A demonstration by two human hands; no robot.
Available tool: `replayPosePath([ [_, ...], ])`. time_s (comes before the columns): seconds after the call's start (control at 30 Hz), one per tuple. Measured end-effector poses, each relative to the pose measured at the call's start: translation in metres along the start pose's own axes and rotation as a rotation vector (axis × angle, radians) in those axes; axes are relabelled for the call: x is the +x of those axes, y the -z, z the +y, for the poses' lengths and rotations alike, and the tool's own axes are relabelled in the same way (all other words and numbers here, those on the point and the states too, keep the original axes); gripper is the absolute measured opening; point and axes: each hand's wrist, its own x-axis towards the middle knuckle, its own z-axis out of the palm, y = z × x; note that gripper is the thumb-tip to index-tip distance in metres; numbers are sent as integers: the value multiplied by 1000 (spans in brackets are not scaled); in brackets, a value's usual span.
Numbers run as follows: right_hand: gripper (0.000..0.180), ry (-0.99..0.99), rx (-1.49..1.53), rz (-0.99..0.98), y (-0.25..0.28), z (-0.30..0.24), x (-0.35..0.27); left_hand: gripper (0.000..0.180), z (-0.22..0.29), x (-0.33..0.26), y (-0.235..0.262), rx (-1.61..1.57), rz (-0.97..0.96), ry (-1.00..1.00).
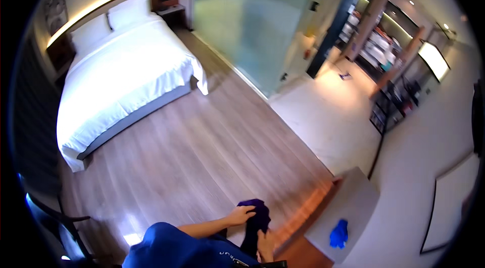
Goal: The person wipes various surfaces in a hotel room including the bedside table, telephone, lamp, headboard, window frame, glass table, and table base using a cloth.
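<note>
A dark purple cloth [256,221] hangs between my hands just above the wooden floor, near the bottom middle of the view. My left hand [240,214] grips its upper edge from the left. My right hand [265,244] holds the lower part of the same cloth, close to my body. My blue sleeve [166,247] fills the bottom edge below my left forearm.
A bed with white sheets [126,71] stands at the far left. A frosted glass wall [247,20] runs behind the wooden floor [202,151]. A grey low table [348,207] at the right carries a blue cloth [339,233]. An office chair [55,222] sits at the lower left.
</note>
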Motion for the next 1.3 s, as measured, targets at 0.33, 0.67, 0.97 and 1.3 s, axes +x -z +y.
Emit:
replayPosePath([
  [0.33,60,-174,1260,-707,-83,-206,324,50,32,205,245,-1605,-123,256],
  [0.67,63,-575,1157,-1410,-189,-413,651,28,57,357,516,-137,586,6],
  [0.97,43,-469,1293,-1402,-323,-660,908,29,36,532,828,-606,1101,-244],
  [1.3,54,645,79,-1100,-406,-962,1197,23,81,620,1216,-470,1238,-141],
])
